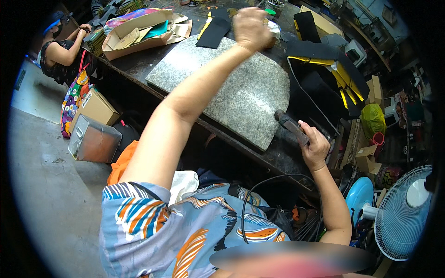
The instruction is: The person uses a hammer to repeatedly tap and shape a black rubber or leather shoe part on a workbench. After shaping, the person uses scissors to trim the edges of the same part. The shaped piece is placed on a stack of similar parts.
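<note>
My left hand (252,28) is stretched over the far edge of a grey speckled stone slab (241,92). Its fingers are smeared by motion, so I cannot make out a grip. Right beside it stands a jar (273,36) with brownish contents, partly hidden by the hand. A flat black piece (215,32) with a yellow strip lies on the slab's far edge, left of that hand. My right hand (317,146) is closed on a dark hammer-like tool (293,127). The tool's rounded end points at the slab's right edge.
Black pieces with yellow edges (340,69) are stacked right of the slab, with a thin cable by them. An open carton (139,37) holds scraps at the back left. Another person (62,51) works at the far left. A fan (403,213) stands by my right arm.
</note>
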Available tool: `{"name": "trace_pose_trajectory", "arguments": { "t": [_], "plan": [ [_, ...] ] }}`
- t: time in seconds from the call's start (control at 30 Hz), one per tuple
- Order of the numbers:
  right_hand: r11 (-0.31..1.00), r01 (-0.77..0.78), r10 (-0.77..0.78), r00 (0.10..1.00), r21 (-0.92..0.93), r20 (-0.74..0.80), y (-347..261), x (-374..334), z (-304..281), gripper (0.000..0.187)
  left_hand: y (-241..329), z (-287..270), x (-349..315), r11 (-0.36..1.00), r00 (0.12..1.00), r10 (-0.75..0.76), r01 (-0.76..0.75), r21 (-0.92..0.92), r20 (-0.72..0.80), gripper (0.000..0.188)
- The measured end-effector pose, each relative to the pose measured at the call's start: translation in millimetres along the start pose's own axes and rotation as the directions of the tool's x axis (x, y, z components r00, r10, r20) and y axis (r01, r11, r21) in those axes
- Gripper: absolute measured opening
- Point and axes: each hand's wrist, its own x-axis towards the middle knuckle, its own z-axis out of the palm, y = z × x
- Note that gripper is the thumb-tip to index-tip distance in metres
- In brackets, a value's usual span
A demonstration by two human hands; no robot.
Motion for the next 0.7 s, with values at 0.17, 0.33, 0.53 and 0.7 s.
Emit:
{"name": "trace_pose_trajectory", "arguments": {
  "t": [0.17,0.33,0.53,0.7],
  "plan": [
    [1.0,0.017,-0.017,1.0,-0.004,0.003,0.8,1.1,-1.0,0.04,-103.9,-20.7,-17.2,0.815,0.644,-0.521,0.181,0.55,0.56,0.073],
    [1.0,0.0,0.0,1.0,-0.008,0.015,1.0,0.5,-1.7,0.038,-107.7,-34.9,6.7,0.902,0.54,-0.318,-0.08,0.423,0.78,0.037],
    [1.0,-0.002,0.002,1.0,0.0,0.018,2.9,-1.0,-0.6,0.041,-93.7,-71.9,-14.1,0.884,0.525,-0.229,-0.241,0.401,0.82,0.034],
    [1.0,-0.002,0.002,1.0,-0.014,0.012,3.4,-2.6,1.2,0.045,-118.3,-90.6,-12.4,0.894,0.565,-0.287,-0.131,0.428,0.774,0.061]
  ]
}}
